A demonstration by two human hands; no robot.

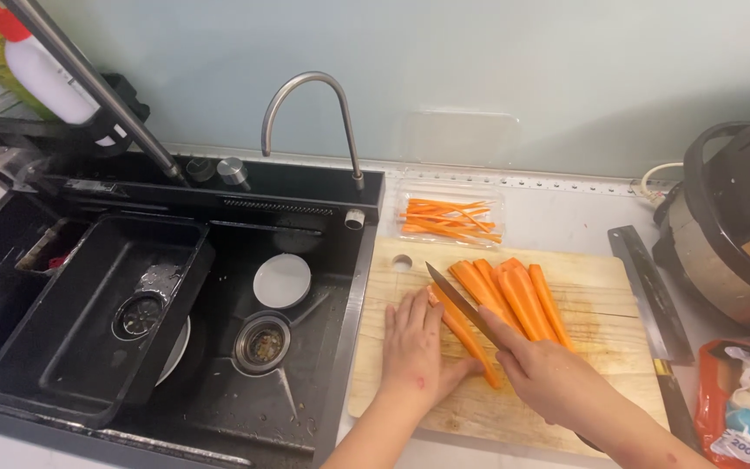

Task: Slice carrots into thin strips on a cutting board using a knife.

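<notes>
A wooden cutting board [605, 295] lies on the counter right of the sink. Several long carrot slabs [514, 291] rest on it. My left hand [414, 347] presses flat on one carrot piece [470, 340] at the board's left side. My right hand [549, 373] grips a knife [457, 300], whose blade angles up-left along that piece, right beside my left fingers. Behind the board, a clear plastic tray [449, 217] holds thin carrot sticks.
A black sink [219, 347] with a curved tap [310, 113], a black tub [88, 321] and a white lid [281, 280] fills the left. A cleaver [653, 300] lies right of the board. A cooker [735, 226] and snack packets [748, 399] sit at far right.
</notes>
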